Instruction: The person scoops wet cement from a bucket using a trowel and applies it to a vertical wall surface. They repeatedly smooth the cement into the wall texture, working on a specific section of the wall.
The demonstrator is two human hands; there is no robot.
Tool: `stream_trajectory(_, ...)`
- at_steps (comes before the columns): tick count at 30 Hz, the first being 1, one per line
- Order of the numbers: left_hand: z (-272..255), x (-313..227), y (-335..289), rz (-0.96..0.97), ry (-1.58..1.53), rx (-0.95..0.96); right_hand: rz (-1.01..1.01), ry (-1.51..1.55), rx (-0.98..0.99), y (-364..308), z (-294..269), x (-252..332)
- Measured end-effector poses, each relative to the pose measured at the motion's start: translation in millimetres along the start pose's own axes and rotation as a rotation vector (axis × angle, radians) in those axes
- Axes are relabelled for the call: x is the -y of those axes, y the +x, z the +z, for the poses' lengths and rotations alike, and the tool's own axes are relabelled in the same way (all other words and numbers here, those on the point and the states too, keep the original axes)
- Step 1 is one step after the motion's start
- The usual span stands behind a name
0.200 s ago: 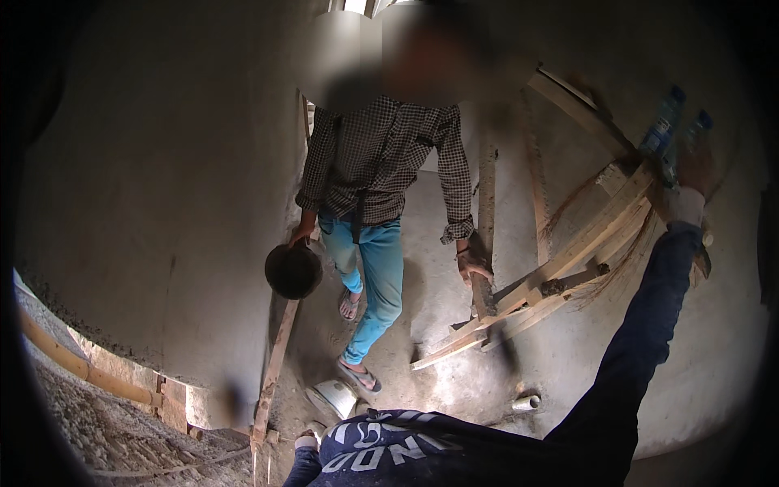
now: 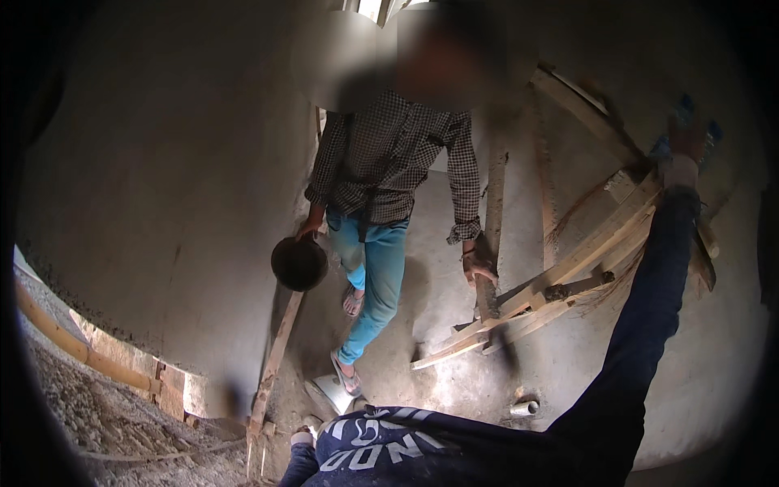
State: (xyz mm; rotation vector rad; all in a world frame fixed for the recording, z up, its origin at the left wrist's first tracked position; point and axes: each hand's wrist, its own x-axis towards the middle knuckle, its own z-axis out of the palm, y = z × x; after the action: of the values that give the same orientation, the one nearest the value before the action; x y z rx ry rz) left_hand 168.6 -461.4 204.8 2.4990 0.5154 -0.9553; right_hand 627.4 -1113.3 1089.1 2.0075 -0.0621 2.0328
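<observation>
At the upper right, my right arm stretches out to two clear plastic bottles [image 2: 713,135] with blue caps, standing above the wooden frame [image 2: 600,231]. My right hand [image 2: 687,138] is in front of them, its fingers extended and slightly apart, dim and a little blurred; whether it touches a bottle is unclear. Low in the picture, my left hand [image 2: 307,430] shows only in part next to a whitish container [image 2: 329,395], with its fingers mostly hidden by my dark printed shirt [image 2: 398,450].
A person in a checked shirt [image 2: 385,154] stands ahead, holding a dark round pan [image 2: 299,264] and resting the other hand on a wooden post [image 2: 485,296]. A plank [image 2: 276,357] leans at the left by rubble [image 2: 122,406]. A short pipe [image 2: 525,408] lies on the floor.
My right hand has moved up and left, from below the right bottle to in front of the pair. The person's forward foot has shifted slightly, and the view has turned a little.
</observation>
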Motion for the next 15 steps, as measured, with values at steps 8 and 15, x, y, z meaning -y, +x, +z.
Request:
stream_trajectory(8, 44.7, 22.7, 11.4, -0.043, -0.069, -0.103, -0.088, -1.033, 0.548, 22.1, 39.1, 9.5)
stream_trajectory(15, 64.9, 36.6, 14.9, -0.155, -0.078, -0.060, 0.202, -0.676, 0.177, 19.7, 114.1, -45.9)
